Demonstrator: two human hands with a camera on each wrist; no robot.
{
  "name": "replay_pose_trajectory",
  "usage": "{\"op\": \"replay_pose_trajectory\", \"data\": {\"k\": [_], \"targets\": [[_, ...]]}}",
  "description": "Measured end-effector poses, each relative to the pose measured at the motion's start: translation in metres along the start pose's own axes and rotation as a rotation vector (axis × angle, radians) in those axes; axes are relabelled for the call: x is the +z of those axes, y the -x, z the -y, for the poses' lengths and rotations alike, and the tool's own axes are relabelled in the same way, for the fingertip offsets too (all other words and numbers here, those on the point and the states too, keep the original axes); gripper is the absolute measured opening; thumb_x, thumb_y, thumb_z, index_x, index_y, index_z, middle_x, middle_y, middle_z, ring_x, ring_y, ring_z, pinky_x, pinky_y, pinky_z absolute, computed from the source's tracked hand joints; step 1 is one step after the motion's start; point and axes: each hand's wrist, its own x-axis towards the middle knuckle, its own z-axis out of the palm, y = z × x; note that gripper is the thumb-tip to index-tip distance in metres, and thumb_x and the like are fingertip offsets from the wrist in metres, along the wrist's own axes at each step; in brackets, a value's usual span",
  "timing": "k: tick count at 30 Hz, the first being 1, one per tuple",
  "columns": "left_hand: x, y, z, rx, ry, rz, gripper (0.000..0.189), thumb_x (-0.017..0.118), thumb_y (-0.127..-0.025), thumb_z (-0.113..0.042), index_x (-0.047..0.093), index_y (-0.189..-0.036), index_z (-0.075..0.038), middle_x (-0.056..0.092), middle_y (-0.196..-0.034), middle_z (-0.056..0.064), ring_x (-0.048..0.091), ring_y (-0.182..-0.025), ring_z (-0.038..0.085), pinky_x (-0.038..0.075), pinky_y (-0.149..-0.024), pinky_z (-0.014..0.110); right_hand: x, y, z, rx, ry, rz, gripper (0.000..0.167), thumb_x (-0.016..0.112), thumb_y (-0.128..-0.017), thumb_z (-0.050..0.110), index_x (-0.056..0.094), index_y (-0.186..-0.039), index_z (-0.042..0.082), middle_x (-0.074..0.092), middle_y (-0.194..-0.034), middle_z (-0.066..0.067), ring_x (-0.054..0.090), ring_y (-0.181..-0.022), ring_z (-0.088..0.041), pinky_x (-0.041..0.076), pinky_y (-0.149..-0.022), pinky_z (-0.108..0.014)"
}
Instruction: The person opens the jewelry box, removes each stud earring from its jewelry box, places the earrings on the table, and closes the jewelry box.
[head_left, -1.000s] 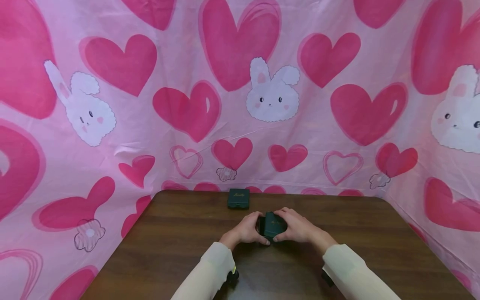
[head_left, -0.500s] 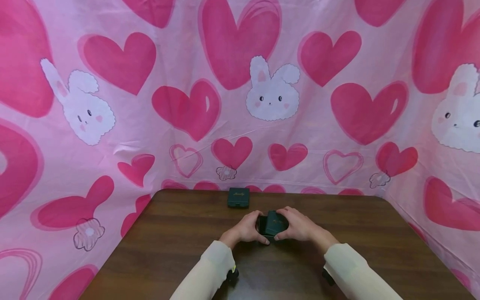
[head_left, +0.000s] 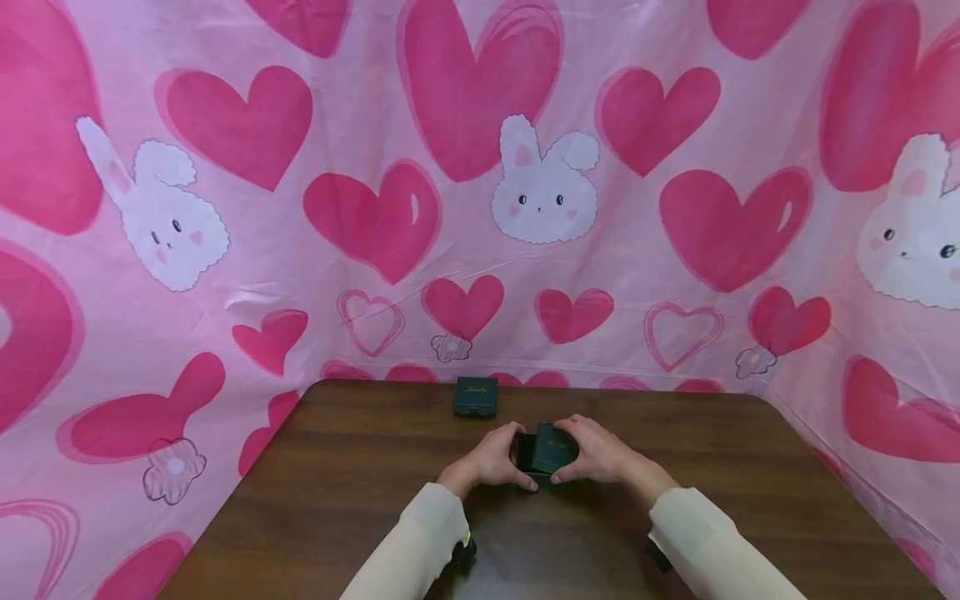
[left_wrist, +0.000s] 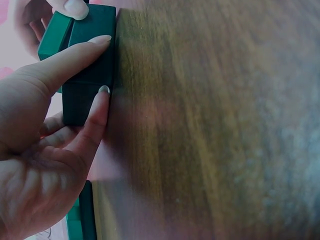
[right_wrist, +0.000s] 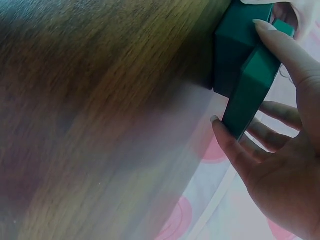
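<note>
A dark green box base (head_left: 527, 451) rests on the wooden table, its dark inside showing on the left. My left hand (head_left: 495, 456) grips the base from the left; in the left wrist view, the thumb and fingers hold two of the base's walls (left_wrist: 92, 47). The green lid (head_left: 553, 447) with gold lettering lies askew over the base, shifted to the right. My right hand (head_left: 597, 452) holds the lid by its edges. In the right wrist view the lid (right_wrist: 251, 87) sits tilted against the base (right_wrist: 235, 47).
Behind the hands stands a second dark green box (head_left: 476, 397) with gold lettering, its lid on, close to the table's back edge. A pink cloth (head_left: 480, 250) with hearts and rabbits hangs round the table (head_left: 360, 467) on the back and sides.
The lid has shifted slightly to the right and turned a little on the base, so more of the base's dark inside shows. The left hand has hardly moved.
</note>
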Motion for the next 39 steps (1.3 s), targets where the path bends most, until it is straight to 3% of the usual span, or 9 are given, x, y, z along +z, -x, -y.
{"op": "replay_pose_trajectory", "data": {"k": [19,33,39], "targets": [[0.0014,0.0006,0.0024,-0.007,0.015,-0.014,0.075,0.096,-0.071,-0.021,0.05,-0.13,-0.01,0.059,-0.113,0.002,0.055,-0.097,0.016,0.05,-0.095,0.036,0.0024,-0.0005,-0.0084,-0.043,-0.031,0.024,0.084,0.093,-0.071,0.03,0.055,-0.138,-0.005,0.056,-0.126,-0.016,0.054,-0.109,-0.031,0.048,-0.099,-0.056],[0.0049,0.0016,0.0026,-0.013,0.011,-0.026,0.075,0.096,-0.07,-0.02,0.05,-0.128,-0.011,0.059,-0.111,0.001,0.055,-0.097,0.016,0.051,-0.094,0.036,0.0005,0.0007,-0.0073,0.005,0.003,0.035,0.086,0.095,-0.068,0.028,0.055,-0.137,-0.004,0.057,-0.126,-0.015,0.053,-0.11,-0.03,0.047,-0.1,-0.056],[0.0044,0.0022,-0.0001,-0.02,0.024,-0.024,0.075,0.096,-0.071,-0.019,0.05,-0.129,-0.011,0.058,-0.108,0.001,0.055,-0.092,0.016,0.051,-0.087,0.033,-0.0033,0.0003,-0.0075,0.002,0.007,0.044,0.086,0.095,-0.068,0.027,0.055,-0.137,-0.006,0.056,-0.126,-0.016,0.053,-0.111,-0.031,0.047,-0.101,-0.055]]}}
